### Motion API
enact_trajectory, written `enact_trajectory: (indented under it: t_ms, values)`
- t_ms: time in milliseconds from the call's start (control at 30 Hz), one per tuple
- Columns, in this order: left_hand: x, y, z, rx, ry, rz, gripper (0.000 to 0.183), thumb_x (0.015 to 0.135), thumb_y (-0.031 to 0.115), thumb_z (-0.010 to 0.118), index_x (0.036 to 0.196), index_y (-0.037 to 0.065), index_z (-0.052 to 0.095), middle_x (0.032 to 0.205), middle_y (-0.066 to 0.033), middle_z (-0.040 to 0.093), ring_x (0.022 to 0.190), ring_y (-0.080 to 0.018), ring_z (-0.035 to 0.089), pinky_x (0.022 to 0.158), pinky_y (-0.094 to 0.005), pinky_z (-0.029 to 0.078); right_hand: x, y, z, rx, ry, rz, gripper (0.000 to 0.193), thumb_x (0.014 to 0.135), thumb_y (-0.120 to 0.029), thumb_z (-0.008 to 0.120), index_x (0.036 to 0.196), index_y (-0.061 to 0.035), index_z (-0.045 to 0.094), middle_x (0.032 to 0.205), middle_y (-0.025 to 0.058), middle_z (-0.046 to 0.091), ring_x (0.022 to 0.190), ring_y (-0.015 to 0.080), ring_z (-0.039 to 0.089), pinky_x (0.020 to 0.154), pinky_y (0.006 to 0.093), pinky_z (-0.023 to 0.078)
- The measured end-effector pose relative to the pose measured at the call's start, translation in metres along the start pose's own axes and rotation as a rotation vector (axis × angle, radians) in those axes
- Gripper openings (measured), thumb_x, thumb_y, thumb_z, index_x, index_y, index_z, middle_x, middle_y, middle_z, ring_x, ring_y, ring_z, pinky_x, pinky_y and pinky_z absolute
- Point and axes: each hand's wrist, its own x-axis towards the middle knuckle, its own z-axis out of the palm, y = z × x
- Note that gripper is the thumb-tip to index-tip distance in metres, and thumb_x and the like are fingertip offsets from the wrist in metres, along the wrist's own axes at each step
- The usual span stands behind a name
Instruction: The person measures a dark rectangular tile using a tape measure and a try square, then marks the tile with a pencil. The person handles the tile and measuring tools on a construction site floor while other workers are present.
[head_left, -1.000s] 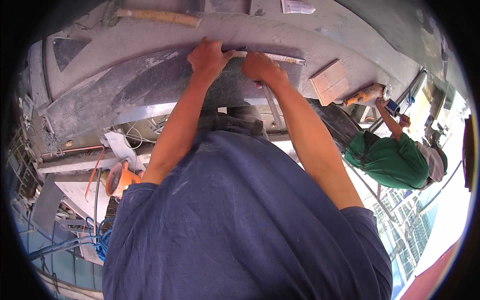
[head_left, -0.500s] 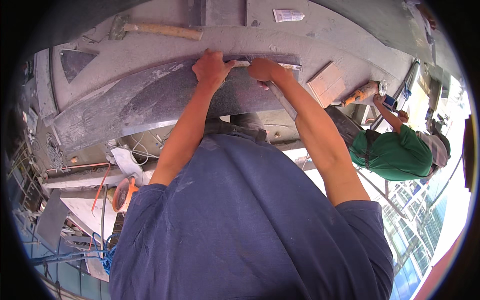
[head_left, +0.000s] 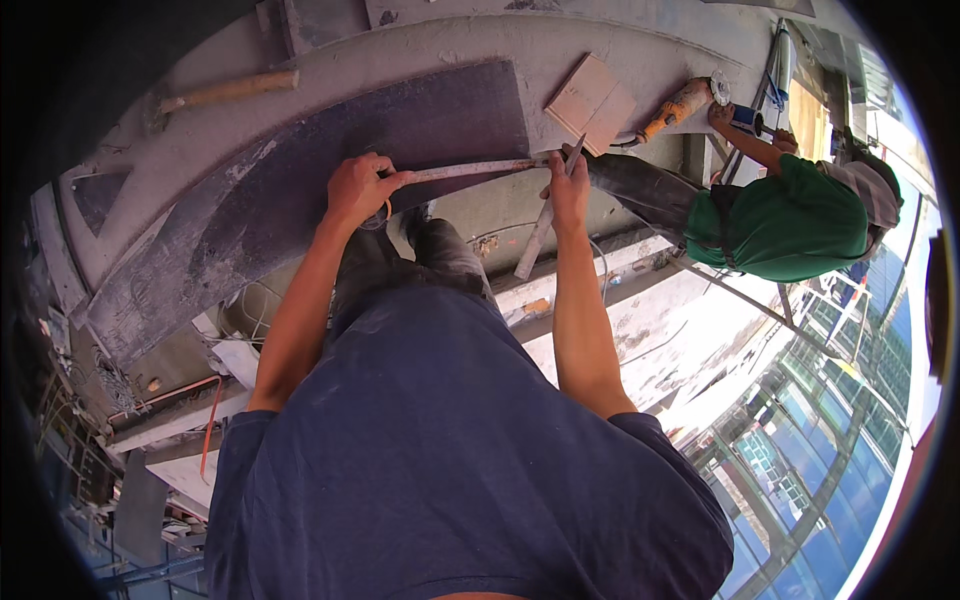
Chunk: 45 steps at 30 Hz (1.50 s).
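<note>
Lying on a dusty grey ledge [head_left: 400, 50], dark slab [head_left: 440, 115] and hammer [head_left: 235, 90]

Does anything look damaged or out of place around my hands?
The dark slab looks blotchy: pale smears streak its left part, unlike the cleaner right end. Dust or scratches, I can't tell. The brown board past its right end also lies askew.

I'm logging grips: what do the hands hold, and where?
Left hand holds a pale strip by its left end; right hand grips a long bar partway along. The strip's right end reaches that hand.
</note>
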Motion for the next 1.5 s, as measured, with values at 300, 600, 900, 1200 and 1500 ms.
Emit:
enact_trajectory:
  t_ms: [300, 600, 900, 1200, 1500]
  values:
    - [-0.037, 0.004, 0.036, -0.039, -0.003, -0.247, 0.050, 0.088, 0.055, 0.086, 0.089, 0.005, 0.081, 0.075, -0.0132, 0.071, 0.066, -0.0287, 0.069, 0.065, -0.0445, 0.050, 0.020, 0.046, -0.008, -0.206, -0.175, 0.004, 0.041, 0.102, -0.033, 0.074, 0.124, 0.0006, 0.077, 0.103, 0.0120, 0.080, 0.059, 0.0203, 0.071, 0.059, 0.0343, 0.057]
    - [-0.052, 0.002, 0.049, 0.146, 0.036, -0.394, 0.046, 0.086, 0.058, 0.086, 0.096, 0.013, 0.085, 0.085, -0.0086, 0.080, 0.088, -0.0294, 0.079, 0.077, -0.0454, 0.060, 0.018, 0.070, -0.008, -0.291, -0.218, -0.093, 0.034, 0.097, -0.026, 0.078, 0.115, 0.0023, 0.079, 0.084, 0.0134, 0.078, 0.062, 0.0226, 0.076, 0.064, 0.0359, 0.056]
    - [-0.052, 0.003, 0.051, 0.190, 0.062, -0.400, 0.056, 0.084, 0.064, 0.086, 0.103, 0.012, 0.083, 0.097, -0.0115, 0.082, 0.097, -0.0330, 0.080, 0.082, -0.0481, 0.062, 0.026, 0.078, -0.008, -0.252, -0.223, -0.114, 0.032, 0.095, -0.025, 0.079, 0.110, 0.0032, 0.079, 0.080, 0.0125, 0.077, 0.063, 0.0224, 0.077, 0.066, 0.0365, 0.057]
    - [-0.058, 0.011, 0.053, 0.252, 0.080, -0.370, 0.059, 0.087, 0.066, 0.083, 0.105, 0.009, 0.082, 0.098, -0.0124, 0.082, 0.099, -0.0337, 0.079, 0.084, -0.0492, 0.061, 0.022, 0.077, -0.008, -0.205, -0.227, -0.088, 0.033, 0.096, -0.023, 0.080, 0.113, 0.0050, 0.077, 0.088, 0.0113, 0.077, 0.058, 0.0201, 0.071, 0.060, 0.0348, 0.055]
    - [-0.054, 0.010, 0.050, 0.215, 0.030, -0.417, 0.062, 0.086, 0.068, 0.082, 0.106, 0.009, 0.082, 0.099, -0.0116, 0.082, 0.100, -0.0325, 0.079, 0.085, -0.0485, 0.061, 0.025, 0.081, -0.009, -0.185, -0.226, -0.094, 0.031, 0.095, -0.022, 0.079, 0.113, 0.0039, 0.077, 0.085, 0.0120, 0.076, 0.059, 0.0208, 0.073, 0.060, 0.0362, 0.056]
